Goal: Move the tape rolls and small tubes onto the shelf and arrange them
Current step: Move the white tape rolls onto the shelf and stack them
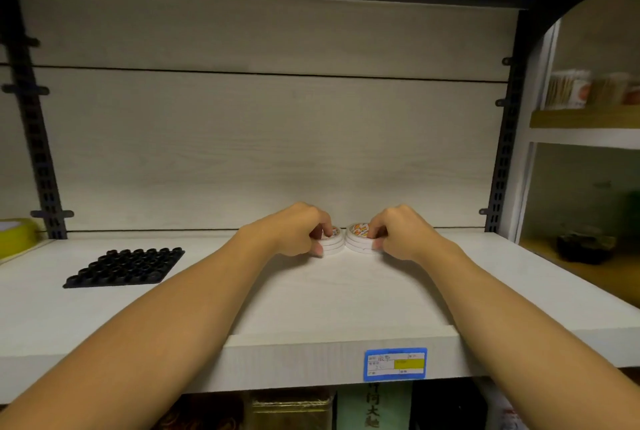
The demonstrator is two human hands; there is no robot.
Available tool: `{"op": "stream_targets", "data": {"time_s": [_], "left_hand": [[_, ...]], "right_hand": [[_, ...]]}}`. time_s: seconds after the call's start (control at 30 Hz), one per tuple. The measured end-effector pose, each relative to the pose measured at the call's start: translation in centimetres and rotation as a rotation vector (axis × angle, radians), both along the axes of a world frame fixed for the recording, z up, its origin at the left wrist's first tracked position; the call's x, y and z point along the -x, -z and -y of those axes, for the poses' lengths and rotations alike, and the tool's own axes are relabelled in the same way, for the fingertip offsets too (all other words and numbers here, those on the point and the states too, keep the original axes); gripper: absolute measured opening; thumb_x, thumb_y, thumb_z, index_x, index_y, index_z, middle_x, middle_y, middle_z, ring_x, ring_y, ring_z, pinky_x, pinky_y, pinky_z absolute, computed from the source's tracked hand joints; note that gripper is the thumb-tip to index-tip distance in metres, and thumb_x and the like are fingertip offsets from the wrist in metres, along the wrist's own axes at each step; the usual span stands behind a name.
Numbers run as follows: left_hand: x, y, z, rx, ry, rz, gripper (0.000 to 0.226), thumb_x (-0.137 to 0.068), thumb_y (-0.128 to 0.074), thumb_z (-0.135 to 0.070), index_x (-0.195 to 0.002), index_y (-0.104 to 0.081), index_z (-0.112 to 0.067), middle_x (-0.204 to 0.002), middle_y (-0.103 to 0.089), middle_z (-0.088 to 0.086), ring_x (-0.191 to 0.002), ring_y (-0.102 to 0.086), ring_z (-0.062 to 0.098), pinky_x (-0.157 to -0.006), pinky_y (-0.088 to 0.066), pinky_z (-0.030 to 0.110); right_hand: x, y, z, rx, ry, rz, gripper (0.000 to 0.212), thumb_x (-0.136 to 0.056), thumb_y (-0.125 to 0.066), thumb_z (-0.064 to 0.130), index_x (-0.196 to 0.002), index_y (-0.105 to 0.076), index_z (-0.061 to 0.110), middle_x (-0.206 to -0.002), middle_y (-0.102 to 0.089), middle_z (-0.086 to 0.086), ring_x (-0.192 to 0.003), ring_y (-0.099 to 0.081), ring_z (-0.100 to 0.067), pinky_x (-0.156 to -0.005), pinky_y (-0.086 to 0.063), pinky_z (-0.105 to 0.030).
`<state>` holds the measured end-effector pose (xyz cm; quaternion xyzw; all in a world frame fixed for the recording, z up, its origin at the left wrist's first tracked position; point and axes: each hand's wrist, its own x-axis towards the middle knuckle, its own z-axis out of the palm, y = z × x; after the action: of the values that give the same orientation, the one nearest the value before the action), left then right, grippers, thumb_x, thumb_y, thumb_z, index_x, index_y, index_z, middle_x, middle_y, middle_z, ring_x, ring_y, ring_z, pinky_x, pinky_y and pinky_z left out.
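Note:
Two short stacks of white tape rolls stand side by side near the back of the white shelf [311,305], almost touching. My left hand [298,230] grips the left stack [334,245] with curled fingers over its top and thumb at its front. My right hand [398,232] grips the right stack [358,241] the same way; its top shows an orange and white label. Each stack looks three rolls high. No small tubes are in sight.
A black tray of round black pieces [126,267] lies on the shelf's left part. A yellow object [15,234] sits at the far left edge. A blue price label [394,363] is on the shelf's front lip. Boxes fill the shelf below; a side shelving unit [585,118] stands at right.

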<state>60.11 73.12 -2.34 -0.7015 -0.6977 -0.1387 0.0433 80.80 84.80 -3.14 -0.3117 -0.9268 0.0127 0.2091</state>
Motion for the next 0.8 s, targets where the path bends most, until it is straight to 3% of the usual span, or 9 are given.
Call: {"op": "stream_targets", "data": {"time_s": [0.1,0.23,0.37,0.57,0.8], "left_hand": [[-0.3,-0.6,1.2,-0.049,-0.019,-0.056,0.042,-0.079,-0.083,-0.030,-0.117,-0.066,-0.023,-0.098,-0.059,-0.006,-0.086,-0.054,0.014,-0.077,-0.047,0.030],[-0.3,-2.2,4.1,-0.172,-0.161,-0.156,0.037,-0.086,-0.073,-0.043,-0.118,-0.062,-0.029,-0.109,-0.061,-0.008,-0.098,-0.057,0.016,-0.078,-0.046,0.032],[-0.5,-3.6,8.5,-0.282,-0.308,-0.212,0.028,-0.092,-0.062,-0.036,-0.118,-0.063,-0.025,-0.120,-0.062,-0.004,-0.114,-0.057,0.022,-0.087,-0.051,0.038],[-2.8,-4.5,18.7,-0.394,-0.385,-0.268,0.033,-0.093,-0.063,-0.040,-0.123,-0.061,-0.027,-0.121,-0.059,-0.009,-0.108,-0.059,0.018,-0.084,-0.052,0.038],[-4.7,-3.2,30.9,-0.487,-0.555,-0.352,0.033,-0.094,-0.058,-0.048,-0.123,-0.059,-0.033,-0.120,-0.057,-0.016,-0.106,-0.059,0.011,-0.077,-0.054,0.034]], "right_hand": [[0.0,0.1,0.7,-0.020,0.016,0.046,0.016,-0.076,-0.065,0.011,-0.086,-0.073,0.021,-0.081,-0.066,0.005,-0.084,-0.061,-0.021,-0.075,-0.054,-0.034],[-0.7,-0.7,2.4,-0.041,0.009,0.052,0.030,-0.075,-0.066,0.024,-0.104,-0.070,0.022,-0.103,-0.068,-0.001,-0.098,-0.063,-0.025,-0.080,-0.054,-0.036],[-2.0,-2.6,5.5,-0.146,0.021,-0.034,0.038,-0.084,-0.065,0.040,-0.118,-0.064,0.023,-0.119,-0.060,0.005,-0.112,-0.058,-0.022,-0.086,-0.050,-0.036],[-3.3,-4.4,13.7,-0.208,-0.089,-0.154,0.051,-0.085,-0.067,0.043,-0.131,-0.057,0.022,-0.129,-0.056,0.004,-0.125,-0.050,-0.020,-0.095,-0.049,-0.040],[-3.9,-3.6,23.0,-0.290,-0.242,-0.229,0.049,-0.093,-0.057,0.048,-0.137,-0.049,0.030,-0.136,-0.053,0.011,-0.125,-0.049,-0.012,-0.097,-0.044,-0.031]]}}
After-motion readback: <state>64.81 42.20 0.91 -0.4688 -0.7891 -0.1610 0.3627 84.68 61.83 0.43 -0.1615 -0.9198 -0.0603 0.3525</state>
